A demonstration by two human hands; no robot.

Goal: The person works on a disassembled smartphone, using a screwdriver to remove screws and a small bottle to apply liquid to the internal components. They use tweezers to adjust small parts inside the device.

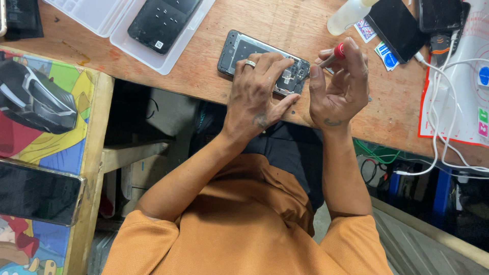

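Note:
An opened phone (238, 51) with its back cover off lies on the wooden table (285, 23), showing its inner frame and boards. My left hand (257, 91), a ring on one finger, lies flat over the phone's right half and presses it down. My right hand (338, 84) is just right of the phone, fingers curled round a small screwdriver with a red cap (337, 52). The tool's tip is hidden behind the fingers, near the phone's right end.
A white plastic tray (127, 43) at the back left holds a black phone panel (160, 20). A clear bottle (349, 15), a black phone (397, 25), white cables (448, 102) and a white work mat (458, 76) lie at right. Another phone (38, 191) rests on a colourful mat at left.

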